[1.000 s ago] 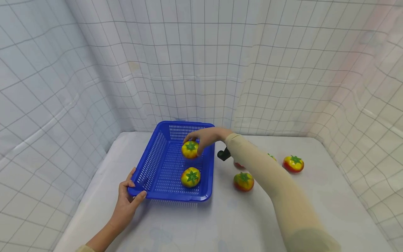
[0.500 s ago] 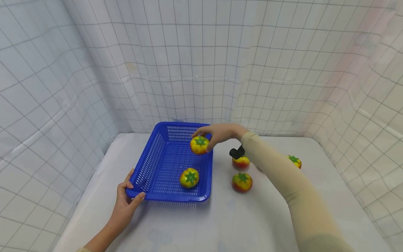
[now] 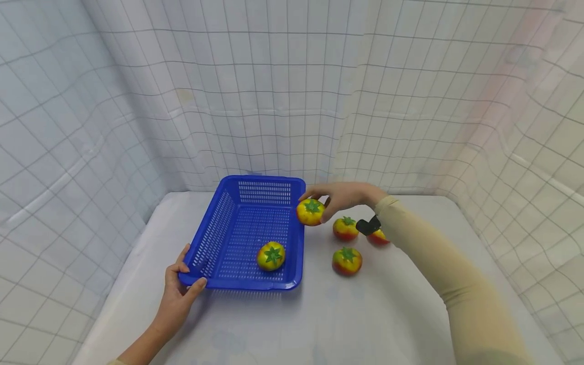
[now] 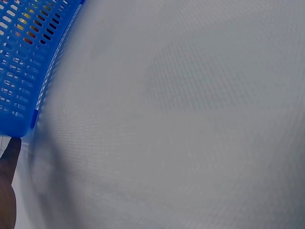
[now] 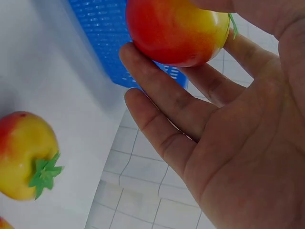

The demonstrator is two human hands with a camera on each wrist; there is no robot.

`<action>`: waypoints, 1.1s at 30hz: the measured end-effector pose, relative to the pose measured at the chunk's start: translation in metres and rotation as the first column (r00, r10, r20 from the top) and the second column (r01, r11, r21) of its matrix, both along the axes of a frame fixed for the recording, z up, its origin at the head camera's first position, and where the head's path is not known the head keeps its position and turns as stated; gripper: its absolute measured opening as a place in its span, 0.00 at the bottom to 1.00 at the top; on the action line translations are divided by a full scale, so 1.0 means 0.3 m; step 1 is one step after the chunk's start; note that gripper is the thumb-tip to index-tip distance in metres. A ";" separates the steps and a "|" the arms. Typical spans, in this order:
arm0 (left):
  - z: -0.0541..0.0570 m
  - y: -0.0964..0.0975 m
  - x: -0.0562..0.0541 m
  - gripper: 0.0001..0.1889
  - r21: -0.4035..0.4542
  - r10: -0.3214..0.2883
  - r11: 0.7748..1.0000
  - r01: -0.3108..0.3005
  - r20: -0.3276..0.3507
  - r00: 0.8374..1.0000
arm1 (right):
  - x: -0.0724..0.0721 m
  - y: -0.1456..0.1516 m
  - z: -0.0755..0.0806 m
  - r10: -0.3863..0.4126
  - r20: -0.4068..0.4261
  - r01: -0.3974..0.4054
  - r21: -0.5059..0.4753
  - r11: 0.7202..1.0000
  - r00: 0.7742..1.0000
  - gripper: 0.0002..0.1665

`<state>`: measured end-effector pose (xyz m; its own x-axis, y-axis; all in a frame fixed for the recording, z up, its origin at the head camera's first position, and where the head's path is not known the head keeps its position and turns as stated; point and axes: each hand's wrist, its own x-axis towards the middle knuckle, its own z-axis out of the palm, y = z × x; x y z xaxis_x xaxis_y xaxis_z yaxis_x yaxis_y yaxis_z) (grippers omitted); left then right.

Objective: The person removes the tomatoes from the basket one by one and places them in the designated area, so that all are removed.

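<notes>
The right grip holds the fruit off-palm.

A blue basket and two red-and-yellow fruits are borne by the white table; a third fruit, partly hidden, is apparently supported too.

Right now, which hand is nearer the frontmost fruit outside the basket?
Right. The right hand is beyond the frontmost fruit, holding another fruit near the basket; the left hand grips the basket's near-left corner, well left of the frontmost fruit.
</notes>
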<state>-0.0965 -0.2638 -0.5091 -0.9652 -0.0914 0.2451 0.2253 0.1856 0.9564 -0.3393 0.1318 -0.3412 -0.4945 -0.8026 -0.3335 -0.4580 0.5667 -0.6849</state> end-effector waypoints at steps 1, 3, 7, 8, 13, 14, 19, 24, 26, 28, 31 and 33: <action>0.000 -0.001 0.000 0.20 0.001 -0.001 1.000 0.001 -0.001 1.000 | 0.001 0.008 -0.002 -0.002 0.001 0.002 0.001 1.000 1.000 0.44; -0.001 -0.002 -0.002 0.20 0.004 -0.002 1.000 0.002 -0.002 1.000 | 0.004 0.023 -0.007 -0.009 -0.003 0.009 0.007 1.000 1.000 0.45; -0.003 -0.003 -0.004 0.20 0.008 -0.005 1.000 0.005 0.000 1.000 | 0.016 0.058 -0.012 -0.037 -0.006 0.037 0.028 0.999 0.999 0.44; -0.003 -0.003 -0.004 0.20 0.011 -0.006 1.000 0.006 0.000 1.000 | 0.019 0.069 -0.013 -0.046 -0.004 0.046 0.033 0.998 0.999 0.43; -0.002 -0.002 -0.006 0.20 0.014 -0.006 1.000 0.006 0.000 1.000 | 0.037 0.130 -0.019 -0.084 0.023 0.083 0.036 0.996 0.996 0.42; -0.002 -0.002 -0.006 0.20 0.012 -0.006 1.000 0.006 -0.002 1.000 | 0.039 0.142 -0.023 -0.085 0.030 0.084 0.035 0.996 0.996 0.41; -0.001 -0.002 -0.008 0.20 0.000 -0.004 1.000 0.004 -0.004 1.000 | 0.049 0.201 -0.042 -0.104 0.030 0.103 0.055 0.993 0.994 0.40; -0.006 -0.004 -0.009 0.20 -0.004 -0.005 1.000 0.005 -0.008 1.000 | 0.068 0.258 -0.059 -0.121 0.044 0.119 0.061 0.991 0.992 0.39; -0.008 -0.005 -0.008 0.20 -0.006 -0.004 1.000 0.004 -0.012 1.000 | 0.078 0.280 -0.065 -0.131 0.050 0.128 0.061 0.990 0.990 0.39; -0.009 -0.006 -0.008 0.20 -0.008 -0.003 1.000 0.003 -0.011 1.000 | 0.088 0.303 -0.073 -0.145 0.050 0.141 0.066 0.988 0.988 0.39; -0.008 -0.006 -0.006 0.20 -0.007 -0.004 1.000 0.004 -0.007 1.000 | 0.103 0.338 -0.085 -0.179 0.049 0.175 0.078 0.981 0.983 0.38; -0.009 -0.006 -0.004 0.20 -0.001 -0.010 1.000 0.010 -0.006 1.000 | 0.114 0.363 -0.093 -0.198 0.048 0.194 0.087 0.977 0.979 0.38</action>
